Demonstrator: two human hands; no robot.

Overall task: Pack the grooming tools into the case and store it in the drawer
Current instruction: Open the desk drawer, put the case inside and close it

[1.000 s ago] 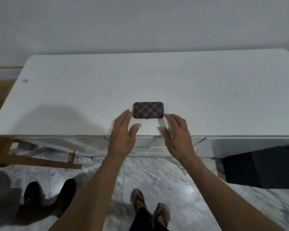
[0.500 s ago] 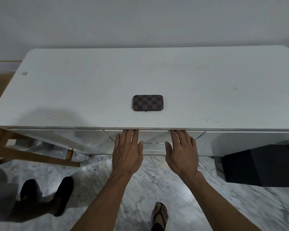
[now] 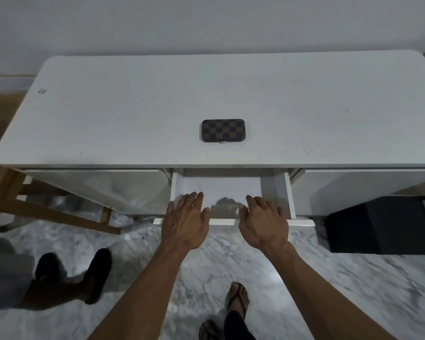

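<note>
The grooming case (image 3: 223, 130), a shut brown-and-black checkered case, lies flat on the white table (image 3: 133, 106) near its front edge. Below it the white middle drawer (image 3: 286, 192) stands pulled out, and its inside looks bare. My left hand (image 3: 184, 222) and my right hand (image 3: 264, 224) sit side by side on the drawer front (image 3: 223, 221). Their fingers hook over its top edge into the drawer. No loose grooming tools are in sight.
A black box (image 3: 378, 224) stands on the marble floor under the table's right side. A wooden frame (image 3: 59, 214) leans under the left side. Another person's black shoes (image 3: 93, 276) are at the lower left. My sandalled foot (image 3: 236, 300) is below the drawer.
Both hands left the tabletop beside the case, dropped to the drawer front and drew the drawer out towards me. The case has stayed where it was.
</note>
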